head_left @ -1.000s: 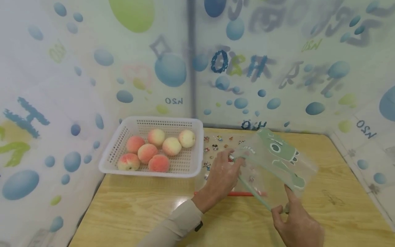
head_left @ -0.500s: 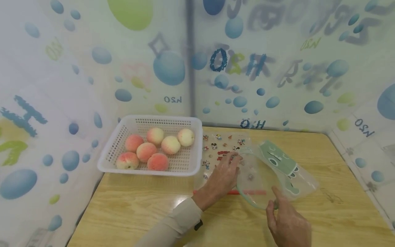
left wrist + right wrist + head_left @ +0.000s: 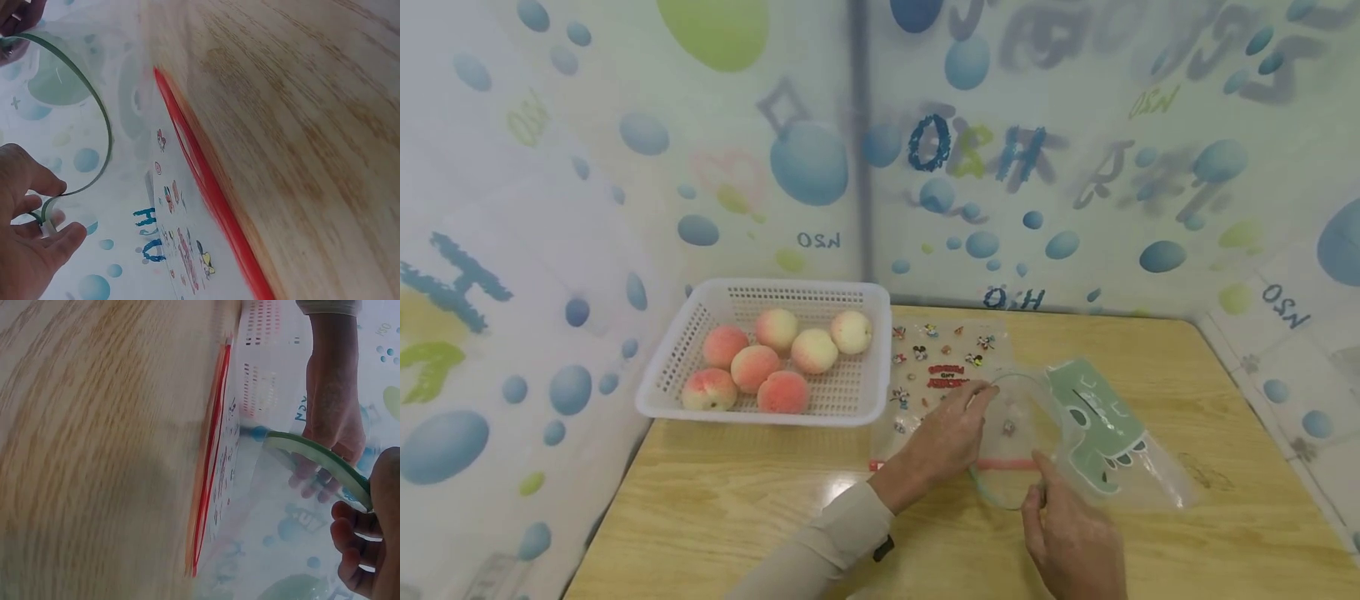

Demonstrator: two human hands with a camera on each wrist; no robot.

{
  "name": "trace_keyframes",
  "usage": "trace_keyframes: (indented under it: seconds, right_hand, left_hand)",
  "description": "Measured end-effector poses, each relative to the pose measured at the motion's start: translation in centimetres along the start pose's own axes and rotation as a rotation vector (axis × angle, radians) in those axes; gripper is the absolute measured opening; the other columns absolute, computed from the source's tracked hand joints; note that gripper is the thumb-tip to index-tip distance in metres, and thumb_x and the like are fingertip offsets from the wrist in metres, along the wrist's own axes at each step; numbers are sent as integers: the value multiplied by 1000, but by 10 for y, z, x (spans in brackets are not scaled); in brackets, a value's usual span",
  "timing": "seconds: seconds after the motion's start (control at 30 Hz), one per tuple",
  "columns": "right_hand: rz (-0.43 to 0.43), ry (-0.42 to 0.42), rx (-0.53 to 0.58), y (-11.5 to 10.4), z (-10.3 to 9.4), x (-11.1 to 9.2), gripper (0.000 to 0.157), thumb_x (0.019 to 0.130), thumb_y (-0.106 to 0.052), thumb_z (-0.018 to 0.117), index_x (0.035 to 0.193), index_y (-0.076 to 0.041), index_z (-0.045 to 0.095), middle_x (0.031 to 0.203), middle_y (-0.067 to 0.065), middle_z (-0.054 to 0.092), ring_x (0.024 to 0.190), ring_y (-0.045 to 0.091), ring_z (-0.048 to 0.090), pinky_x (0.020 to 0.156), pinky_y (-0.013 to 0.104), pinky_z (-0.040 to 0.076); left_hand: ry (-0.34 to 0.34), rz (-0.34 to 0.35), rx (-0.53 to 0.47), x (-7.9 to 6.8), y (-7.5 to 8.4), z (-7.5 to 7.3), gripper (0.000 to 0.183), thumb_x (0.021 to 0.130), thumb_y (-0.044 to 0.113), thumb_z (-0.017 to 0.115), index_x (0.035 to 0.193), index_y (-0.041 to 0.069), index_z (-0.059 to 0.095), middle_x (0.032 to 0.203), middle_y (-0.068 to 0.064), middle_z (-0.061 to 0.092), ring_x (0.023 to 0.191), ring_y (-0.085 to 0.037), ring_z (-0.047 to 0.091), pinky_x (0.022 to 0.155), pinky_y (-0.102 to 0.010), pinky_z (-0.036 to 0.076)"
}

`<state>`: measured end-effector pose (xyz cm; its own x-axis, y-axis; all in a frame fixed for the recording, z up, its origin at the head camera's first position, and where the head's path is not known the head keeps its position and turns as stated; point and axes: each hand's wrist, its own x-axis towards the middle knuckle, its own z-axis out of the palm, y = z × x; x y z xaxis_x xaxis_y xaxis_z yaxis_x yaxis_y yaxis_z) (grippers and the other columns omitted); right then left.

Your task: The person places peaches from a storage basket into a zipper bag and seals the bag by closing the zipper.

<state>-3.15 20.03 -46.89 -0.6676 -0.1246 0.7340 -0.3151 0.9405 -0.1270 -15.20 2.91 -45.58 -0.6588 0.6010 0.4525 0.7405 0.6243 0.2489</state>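
Observation:
A clear zip bag with a green dinosaur print [image 3: 1097, 417] is held up over the table, its green-edged mouth [image 3: 103, 119] bowed apart in a loop. My left hand [image 3: 943, 437] pinches one side of that green edge; in the left wrist view its thumb and fingers [image 3: 53, 247] close on the strip. At the opposite end my right hand [image 3: 1071, 529] grips the edge between thumb and fingers [image 3: 356, 534]. Beneath the dinosaur bag lies a second clear bag [image 3: 917, 375] with small cartoon prints and a red zip strip [image 3: 203, 169], flat on the table and partly covered.
A white perforated basket [image 3: 651, 400] stands left of the bags, holding several peaches [image 3: 756, 369]. The wooden table [image 3: 737, 517] reaches forward to a patterned wall sheet [image 3: 820, 225], with more sheeting at both sides.
The right hand has moved left, toward the left hand, with its end of the dinosaur bag. The bag's mouth has widened from a narrow slit to a round loop, and its body has tipped lower.

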Motion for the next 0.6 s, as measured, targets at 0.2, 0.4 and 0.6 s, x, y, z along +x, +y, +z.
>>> trace_keyframes:
  seconds: [0.2, 0.4, 0.6]
  right_hand:
    - [-2, -33, 19, -2, 7, 2, 48, 98, -27, 40, 122, 6, 65, 65, 1, 56, 44, 7, 35, 31, 28, 30]
    - [2, -46, 22, 0, 13, 5, 50, 99, -30, 37, 123, 5, 63, 65, 0, 56, 44, 6, 35, 31, 26, 27]
    - [-20, -25, 24, 3, 19, 8, 50, 99, -28, 37, 125, 6, 62, 64, 1, 55, 45, 6, 36, 32, 25, 27]
  left_hand:
    - [-34, 6, -11, 0, -2, 1, 45, 99, 7, 62, 143, 5, 51, 140, -10, 55, 127, -18, 55, 106, -21, 38]
    - [-57, 10, -46, 0, -3, 2, 49, 97, 7, 66, 144, 8, 53, 142, -8, 54, 130, -17, 53, 107, -23, 39]
    - [-62, 35, -69, -1, -3, 2, 53, 97, 8, 67, 147, 12, 52, 143, -6, 54, 130, -16, 54, 105, -23, 41]
